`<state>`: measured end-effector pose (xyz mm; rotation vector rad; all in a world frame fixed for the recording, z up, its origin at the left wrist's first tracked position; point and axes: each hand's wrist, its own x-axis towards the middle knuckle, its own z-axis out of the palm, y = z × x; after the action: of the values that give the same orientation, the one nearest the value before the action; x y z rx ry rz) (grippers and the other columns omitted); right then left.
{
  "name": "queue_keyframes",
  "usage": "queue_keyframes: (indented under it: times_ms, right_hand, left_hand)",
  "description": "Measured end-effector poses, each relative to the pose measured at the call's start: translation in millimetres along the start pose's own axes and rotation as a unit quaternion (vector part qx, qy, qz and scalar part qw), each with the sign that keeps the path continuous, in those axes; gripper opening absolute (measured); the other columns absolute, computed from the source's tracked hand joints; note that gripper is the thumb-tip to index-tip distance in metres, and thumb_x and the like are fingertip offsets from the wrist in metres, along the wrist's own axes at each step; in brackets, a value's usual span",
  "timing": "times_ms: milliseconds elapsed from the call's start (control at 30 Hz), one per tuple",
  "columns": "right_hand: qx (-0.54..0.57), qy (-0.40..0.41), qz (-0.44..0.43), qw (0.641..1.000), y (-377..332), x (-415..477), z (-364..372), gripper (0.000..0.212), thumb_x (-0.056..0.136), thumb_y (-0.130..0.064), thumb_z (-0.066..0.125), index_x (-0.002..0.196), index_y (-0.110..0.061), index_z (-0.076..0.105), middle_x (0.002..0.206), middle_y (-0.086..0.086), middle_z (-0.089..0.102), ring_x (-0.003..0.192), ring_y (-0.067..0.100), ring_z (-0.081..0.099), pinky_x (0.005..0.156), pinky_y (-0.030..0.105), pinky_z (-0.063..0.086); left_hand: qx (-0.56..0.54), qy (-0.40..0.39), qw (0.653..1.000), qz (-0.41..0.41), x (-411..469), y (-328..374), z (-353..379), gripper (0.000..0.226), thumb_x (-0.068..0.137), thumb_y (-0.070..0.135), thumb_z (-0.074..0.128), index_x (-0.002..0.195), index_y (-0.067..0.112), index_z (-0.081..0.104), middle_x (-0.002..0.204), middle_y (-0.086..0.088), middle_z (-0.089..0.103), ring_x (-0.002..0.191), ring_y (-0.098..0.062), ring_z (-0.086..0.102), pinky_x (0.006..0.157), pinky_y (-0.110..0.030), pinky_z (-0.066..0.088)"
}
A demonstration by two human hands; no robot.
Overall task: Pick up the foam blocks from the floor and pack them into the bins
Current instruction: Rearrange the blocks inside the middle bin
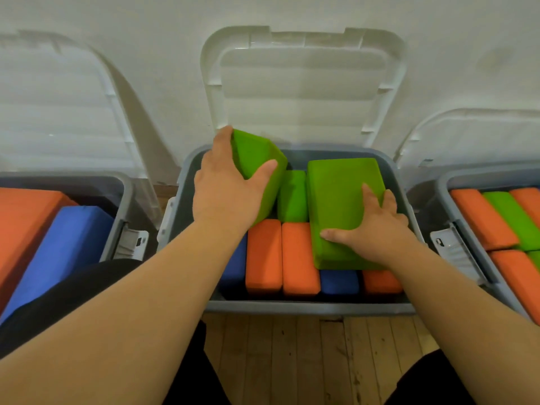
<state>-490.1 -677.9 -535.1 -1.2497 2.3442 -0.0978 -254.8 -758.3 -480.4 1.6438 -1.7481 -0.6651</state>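
from the head camera we look down into the middle bin (292,306), its grey rim facing us and its white lid (304,92) standing open against the wall behind it.

our left hand (228,185) grips a tilted green block (260,159) over the bin's far left corner, thumb across the near face and fingers wrapped over the far side. the block leans and sits higher than the packed row.

our right hand (371,226) holds a flat green block (339,200) toward the bin's right edge, thumb spread over the top face and fingers curled over its right side. this block lies on top of the blocks beneath it.

between the two, a third green block (292,194) stands on edge near the far wall of the bin.

along the near edge two orange blocks (264,255) stand side by side, touching. a blue block (339,282) and another orange one (381,280) show just beneath the flat green block, and a second blue block (235,273) sits at the near left corner, partly hidden by our left forearm.

the left bin (117,200) holds orange and blue blocks; the right bin (444,182) holds orange and green ones. both have their lids open.

the bins stand on a wooden floor (292,361).
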Motion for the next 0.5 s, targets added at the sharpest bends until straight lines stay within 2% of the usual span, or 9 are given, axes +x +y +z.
queue_keyframes:
  times_ms: [33, 67, 100, 133, 167, 200, 267, 400, 500]
  right_hand:
    - [0.0, 0.001, -0.002, 1.0, 0, 0, 1, 0.137, 0.059, -0.089, 0.07, 0.16, -0.04, -0.007, 0.169, 0.008, -0.011, 0.148, 0.049, 0.019, 0.116, 0.058, 0.028]
    - [0.0, 0.0, -0.001, 1.0, 1, 0, 1, 0.136, 0.059, -0.09, 0.069, 0.16, -0.04, -0.006, 0.169, 0.008, -0.011, 0.148, 0.048, 0.02, 0.116, 0.059, 0.028]
    - [0.0, -0.001, 0.0, 1.0, 1, -1, 1, 0.135, 0.059, -0.09, 0.069, 0.16, -0.04, -0.005, 0.169, 0.007, -0.012, 0.148, 0.048, 0.02, 0.116, 0.059, 0.029]
    - [-0.001, -0.003, 0.001, 1.0, 1, -1, 1, 0.134, 0.059, -0.09, 0.068, 0.16, -0.041, -0.004, 0.169, 0.006, -0.012, 0.147, 0.048, 0.02, 0.116, 0.059, 0.029]
    - [-0.001, -0.004, 0.0, 1.0, 1, -1, 1, 0.133, 0.059, -0.09, 0.068, 0.161, -0.041, -0.004, 0.169, 0.006, -0.012, 0.147, 0.048, 0.02, 0.116, 0.059, 0.029]
    - [-0.001, -0.004, -0.003, 1.0, 2, -1, 1, 0.133, 0.06, -0.09, 0.068, 0.161, -0.041, -0.003, 0.169, 0.006, -0.012, 0.147, 0.049, 0.021, 0.116, 0.059, 0.029]
    - [0.001, 0.005, -0.012, 1.0, 1, -2, -1, 0.132, 0.062, -0.087, 0.07, 0.161, -0.04, -0.004, 0.17, 0.007, -0.01, 0.147, 0.048, 0.023, 0.117, 0.057, 0.03]
    - [0.019, 0.052, -0.039, 0.998, -3, -4, -5, 0.126, 0.068, -0.072, 0.078, 0.162, -0.037, 0.001, 0.17, 0.01, 0.004, 0.147, 0.045, 0.026, 0.116, 0.052, 0.03]
    - [0.067, 0.068, -0.043, 0.994, 2, 0, -9, 0.123, 0.065, -0.064, 0.083, 0.161, -0.032, 0.013, 0.163, 0.016, 0.025, 0.144, 0.042, 0.034, 0.115, 0.052, 0.033]
  left_hand:
    - [0.032, -0.024, 0.999, 0.0, 0, -1, 0, 0.106, 0.08, 0.059, 0.075, 0.16, 0.04, 0.008, 0.15, -0.008, 0.041, 0.131, -0.038, 0.047, 0.108, -0.051, 0.042]
    - [0.069, -0.061, 0.996, -0.006, 1, -2, -1, 0.116, 0.08, 0.051, 0.078, 0.16, 0.043, -0.005, 0.152, -0.01, 0.035, 0.124, -0.038, 0.051, 0.102, -0.047, 0.045]
    - [0.1, -0.103, 0.989, -0.018, 3, -3, -3, 0.124, 0.079, 0.043, 0.08, 0.158, 0.046, -0.016, 0.149, -0.011, 0.034, 0.107, -0.033, 0.057, 0.09, -0.041, 0.048]
    - [0.117, -0.14, 0.983, -0.026, 6, -4, -5, 0.13, 0.078, 0.036, 0.08, 0.154, 0.049, -0.024, 0.143, -0.013, 0.038, 0.087, -0.025, 0.057, 0.077, -0.036, 0.048]
    - [0.123, -0.166, 0.978, -0.024, 10, -4, -7, 0.134, 0.076, 0.033, 0.08, 0.15, 0.052, -0.03, 0.135, -0.015, 0.046, 0.075, -0.02, 0.055, 0.07, -0.034, 0.045]
    - [0.126, -0.181, 0.975, -0.014, 15, -2, -6, 0.135, 0.075, 0.034, 0.08, 0.147, 0.054, -0.033, 0.128, -0.017, 0.052, 0.072, -0.02, 0.057, 0.071, -0.035, 0.049]
    - [0.14, -0.193, 0.971, 0.002, 25, 6, -2, 0.132, 0.075, 0.042, 0.078, 0.145, 0.056, -0.033, 0.126, -0.02, 0.056, 0.079, -0.026, 0.062, 0.082, -0.042, 0.055]
    - [0.182, -0.189, 0.965, 0.018, 45, 17, 20, 0.121, 0.076, 0.071, 0.068, 0.15, 0.055, -0.026, 0.138, -0.019, 0.055, 0.109, -0.037, 0.062, 0.098, -0.048, 0.051]
    - [0.173, -0.177, 0.969, 0.02, 55, 17, 39, 0.116, 0.077, 0.078, 0.062, 0.154, 0.051, -0.021, 0.145, -0.016, 0.054, 0.126, -0.038, 0.056, 0.104, -0.049, 0.047]
